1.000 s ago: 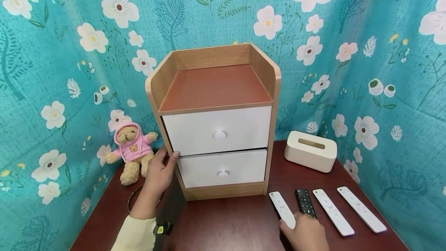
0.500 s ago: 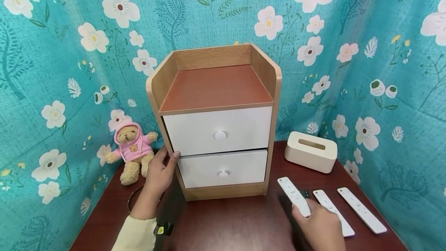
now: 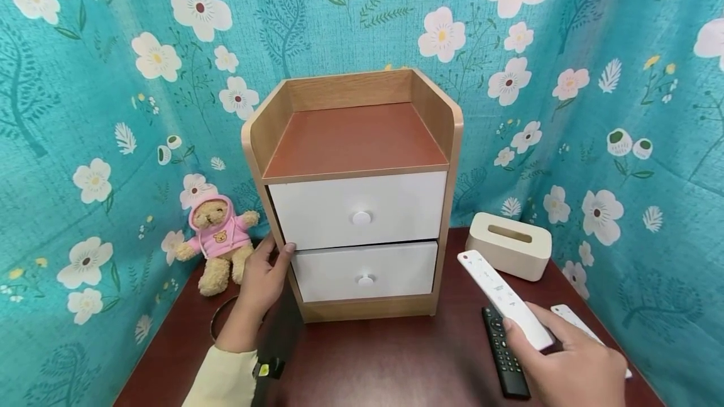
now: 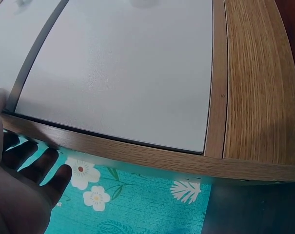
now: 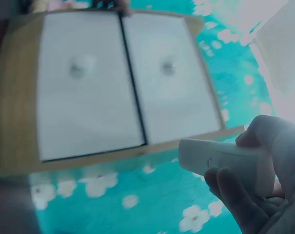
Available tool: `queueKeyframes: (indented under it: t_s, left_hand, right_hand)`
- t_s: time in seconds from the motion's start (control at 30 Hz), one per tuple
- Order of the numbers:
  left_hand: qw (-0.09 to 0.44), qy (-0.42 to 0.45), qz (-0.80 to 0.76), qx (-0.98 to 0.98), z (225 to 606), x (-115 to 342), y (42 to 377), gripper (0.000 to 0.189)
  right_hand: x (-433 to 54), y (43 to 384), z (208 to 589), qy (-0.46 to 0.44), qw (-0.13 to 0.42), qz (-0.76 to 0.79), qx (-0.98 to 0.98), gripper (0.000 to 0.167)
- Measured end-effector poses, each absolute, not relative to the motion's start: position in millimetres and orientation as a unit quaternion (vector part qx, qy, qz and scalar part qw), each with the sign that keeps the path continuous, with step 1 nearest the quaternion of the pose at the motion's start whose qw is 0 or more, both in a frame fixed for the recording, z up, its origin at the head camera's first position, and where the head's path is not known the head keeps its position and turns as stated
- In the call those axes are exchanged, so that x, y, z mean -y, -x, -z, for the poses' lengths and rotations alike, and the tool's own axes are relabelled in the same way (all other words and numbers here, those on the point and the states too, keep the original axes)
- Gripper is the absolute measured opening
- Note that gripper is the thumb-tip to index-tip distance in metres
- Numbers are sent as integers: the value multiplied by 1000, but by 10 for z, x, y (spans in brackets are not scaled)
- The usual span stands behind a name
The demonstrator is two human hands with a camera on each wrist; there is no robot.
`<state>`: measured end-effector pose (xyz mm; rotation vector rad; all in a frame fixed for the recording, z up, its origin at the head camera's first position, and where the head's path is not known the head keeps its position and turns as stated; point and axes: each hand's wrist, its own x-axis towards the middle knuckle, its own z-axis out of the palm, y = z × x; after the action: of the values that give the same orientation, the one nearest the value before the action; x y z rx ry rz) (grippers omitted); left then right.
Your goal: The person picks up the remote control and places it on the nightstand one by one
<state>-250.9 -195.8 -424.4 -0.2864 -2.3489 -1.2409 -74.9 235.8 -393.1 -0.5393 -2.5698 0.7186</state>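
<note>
A two-drawer wooden cabinet [image 3: 367, 309] with white drawer fronts and round knobs stands at the middle of the table. My left hand [image 3: 263, 281] is at its left side, thumb touching the front edge near the gap between the drawers, fingers reaching along the side panel [image 4: 113, 146]. My right hand [image 3: 577, 357] holds a white remote control [image 3: 503, 297] up at a slant, thumb on one side and fingers on the other; the remote [image 5: 220, 158] points toward the cabinet. Below it lies a black remote control [image 3: 503, 353]. Another white remote [image 3: 574, 319] is partly covered by the right hand.
A cream tissue box [image 3: 509, 256] stands right of the cabinet. A teddy bear in a pink hoodie [image 3: 220, 240] sits to the left, with a dark ring-shaped thing [image 3: 215, 322] on the table before it. Floral teal cloth [image 3: 356, 24] hangs around the table.
My right hand has lifted the white remote off the table and carried it up and right, uncovering the black remote. My left hand stays at the cabinet's side.
</note>
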Motion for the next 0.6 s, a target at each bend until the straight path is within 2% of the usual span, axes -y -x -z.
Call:
queueKeyframes:
  t_s: [0.13, 0.3, 0.47, 0.6]
  left_hand:
    - [235, 101, 451, 855, 4238, 1960, 2511, 35]
    - [236, 97, 458, 851, 4253, 1964, 2516, 36]
    - [229, 94, 465, 850, 4275, 1967, 2495, 44]
    - [225, 96, 466, 850, 4268, 1953, 2499, 46]
  right_hand:
    - [-2252, 686, 3753, 185, 258, -299, 900, 53]
    - [-2039, 773, 3565, 120, 319, -341, 876, 41]
    - [-1850, 927, 3424, 57, 347, -386, 853, 39]
    - [-1733, 1087, 3293, -7, 392, -378, 839, 37]
